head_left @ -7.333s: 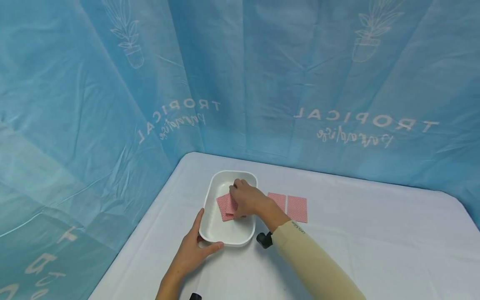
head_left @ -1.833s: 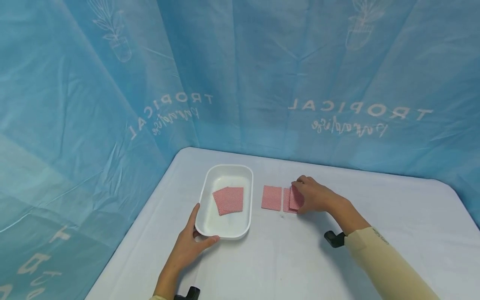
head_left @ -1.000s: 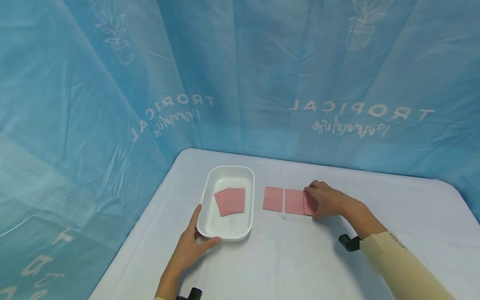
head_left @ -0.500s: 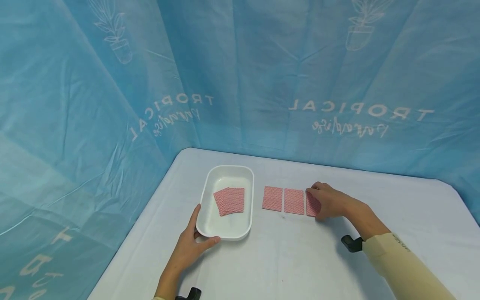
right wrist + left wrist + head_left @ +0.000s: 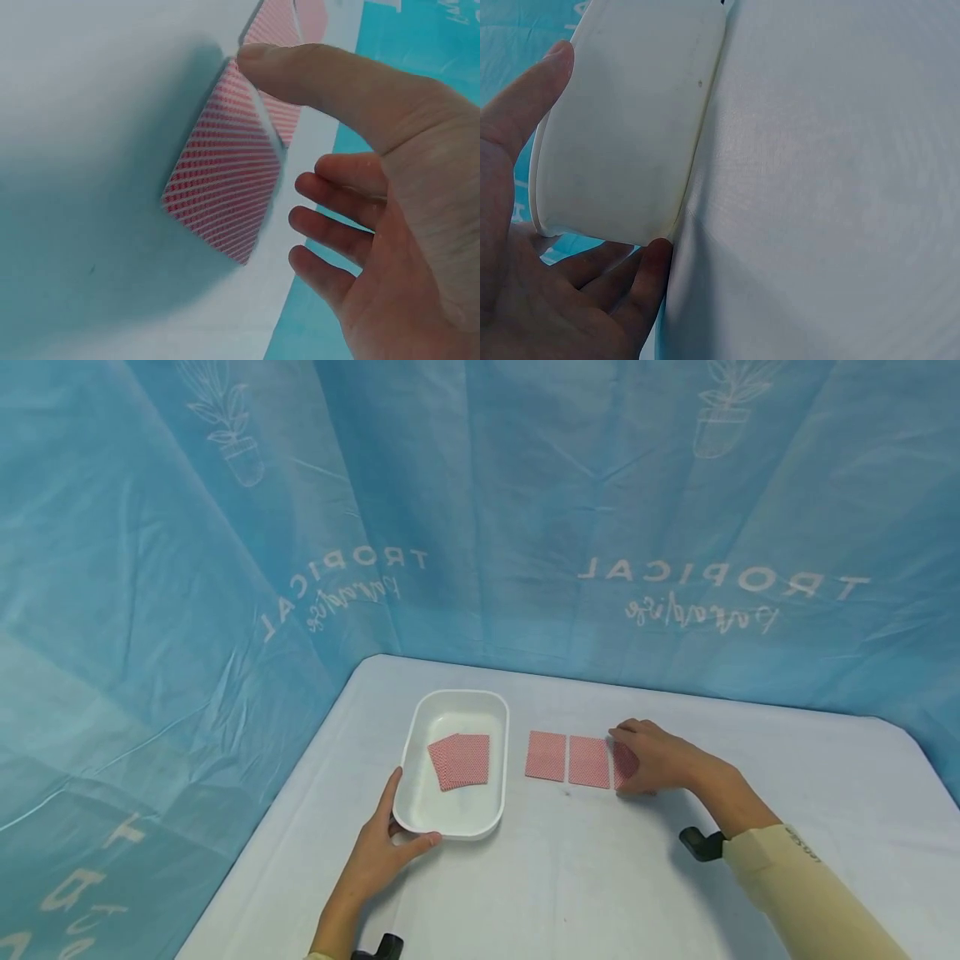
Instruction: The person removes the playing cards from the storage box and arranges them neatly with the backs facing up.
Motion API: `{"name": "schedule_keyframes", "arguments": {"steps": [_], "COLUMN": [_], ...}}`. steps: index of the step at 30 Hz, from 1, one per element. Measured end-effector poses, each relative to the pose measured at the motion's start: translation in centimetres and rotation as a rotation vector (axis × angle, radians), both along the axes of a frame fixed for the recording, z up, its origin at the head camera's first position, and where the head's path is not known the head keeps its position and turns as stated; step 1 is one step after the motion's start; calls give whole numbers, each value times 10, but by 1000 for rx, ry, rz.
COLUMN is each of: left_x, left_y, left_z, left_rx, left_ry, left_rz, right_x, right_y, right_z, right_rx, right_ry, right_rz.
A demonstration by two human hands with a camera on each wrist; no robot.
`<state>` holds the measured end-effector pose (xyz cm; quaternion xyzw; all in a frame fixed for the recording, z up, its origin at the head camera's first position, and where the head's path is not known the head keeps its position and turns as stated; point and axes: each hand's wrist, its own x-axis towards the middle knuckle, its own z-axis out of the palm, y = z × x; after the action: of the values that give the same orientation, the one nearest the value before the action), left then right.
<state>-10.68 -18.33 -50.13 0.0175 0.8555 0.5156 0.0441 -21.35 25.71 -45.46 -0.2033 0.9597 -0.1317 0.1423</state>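
Observation:
In the head view my left hand point(image 5: 378, 853) holds the near-left corner of a white plastic tray point(image 5: 448, 820). The left wrist view has the thumb at the tray's outer wall point(image 5: 622, 127) and the fingers at the corner. Inside the tray lie overlapping red-and-white patterned playing cards point(image 5: 467, 760), face down. My right hand point(image 5: 660, 758) hovers over the rightmost playing card point(image 5: 225, 172) of a row on the table. Its thumb is at one corner of that card, while the other fingers stand apart from it, slightly bent.
Two more playing cards, one on the left point(image 5: 545, 756) and one in the middle point(image 5: 588, 762), lie between the tray and my right hand. White cloth covers the table point(image 5: 570, 877). Blue printed curtains point(image 5: 525, 527) hang behind and to the left.
Earlier my right hand was in the tray with a card. It then slid a card rightward off the middle one to the row's end, and its fingers have now come off it. The left hand stays put.

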Motion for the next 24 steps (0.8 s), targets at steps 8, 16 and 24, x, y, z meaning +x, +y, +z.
{"name": "schedule_keyframes", "arguments": {"steps": [8, 16, 24], "left_x": [-1, 0, 0], "left_y": [1, -1, -1], "left_z": [-2, -3, -1], "left_rx": [6, 14, 19], "left_ry": [2, 9, 14], "left_rz": [6, -8, -14], "right_x": [-3, -5, -10], "right_y": [-16, -30, -45], "right_z": [5, 14, 25], "right_rx": [-56, -34, -39], "right_ry": [-7, -1, 1], "right_rz": [31, 43, 52]}}
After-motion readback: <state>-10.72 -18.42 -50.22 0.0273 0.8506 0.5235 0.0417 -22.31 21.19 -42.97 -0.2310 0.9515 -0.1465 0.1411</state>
